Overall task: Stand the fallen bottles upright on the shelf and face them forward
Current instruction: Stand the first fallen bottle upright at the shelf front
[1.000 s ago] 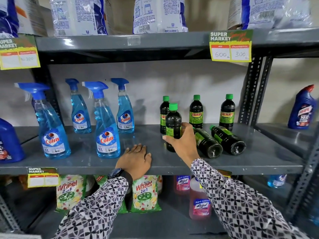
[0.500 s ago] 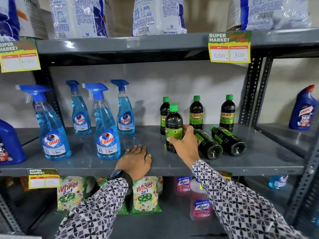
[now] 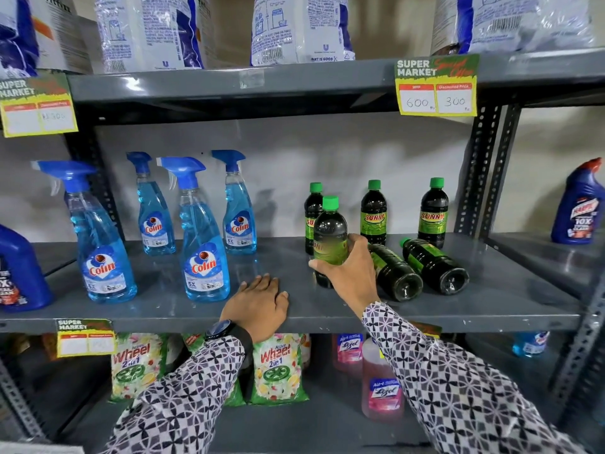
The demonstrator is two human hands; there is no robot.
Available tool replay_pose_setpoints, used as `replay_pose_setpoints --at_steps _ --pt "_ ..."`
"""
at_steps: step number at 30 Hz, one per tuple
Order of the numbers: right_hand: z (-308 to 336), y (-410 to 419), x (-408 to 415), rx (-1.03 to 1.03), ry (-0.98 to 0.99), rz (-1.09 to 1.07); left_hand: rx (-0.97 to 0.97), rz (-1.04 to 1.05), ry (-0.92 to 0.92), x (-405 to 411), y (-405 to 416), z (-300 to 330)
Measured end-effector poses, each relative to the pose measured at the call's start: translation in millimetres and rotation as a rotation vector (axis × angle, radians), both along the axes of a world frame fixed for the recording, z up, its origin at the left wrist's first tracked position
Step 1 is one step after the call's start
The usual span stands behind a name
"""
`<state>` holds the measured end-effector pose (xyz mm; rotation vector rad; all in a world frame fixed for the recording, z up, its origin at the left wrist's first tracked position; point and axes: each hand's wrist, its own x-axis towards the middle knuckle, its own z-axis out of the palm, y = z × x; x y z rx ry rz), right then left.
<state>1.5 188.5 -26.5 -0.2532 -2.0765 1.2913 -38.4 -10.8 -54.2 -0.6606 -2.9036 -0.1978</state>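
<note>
My right hand (image 3: 348,273) grips an upright dark bottle with a green cap (image 3: 330,231) on the grey middle shelf (image 3: 491,309); its green label is partly turned to the left. Two more dark bottles lie on their sides just right of it, one (image 3: 397,273) touching my hand's side, the other (image 3: 435,267) further right, bases toward me. Three like bottles stand upright at the back: one (image 3: 312,211) partly hidden behind the held bottle, one (image 3: 373,214), one (image 3: 433,214). My left hand (image 3: 258,306) rests flat on the shelf's front edge, holding nothing.
Several blue Colin spray bottles (image 3: 204,244) stand on the left half of the shelf. A dark blue bottle (image 3: 18,270) is at far left, another (image 3: 577,208) on the neighbouring shelf at right. Detergent bags fill the shelf above; Wheel packets (image 3: 278,368) and pink Lizol bottles (image 3: 381,388) sit below.
The bottle in my right hand has been rotated a little; more of its green label shows now. My left hand has stayed flat on the shelf edge.
</note>
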Motion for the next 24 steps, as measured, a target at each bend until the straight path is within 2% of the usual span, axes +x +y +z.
replay_pose_setpoints --at_steps 12,22,24 --pt "-3.3 7.4 18.9 0.135 -0.099 0.148 -0.013 -0.002 0.005 -3.3 0.4 -1.1" --pt "-2.2 10.0 52.6 0.089 -0.084 0.318 -0.009 -0.013 -0.027 -2.8 -0.2 1.1" --pt "3.7 13.0 61.0 0.096 -0.066 0.372 -0.055 -0.019 -0.065 -3.9 -1.7 4.4"
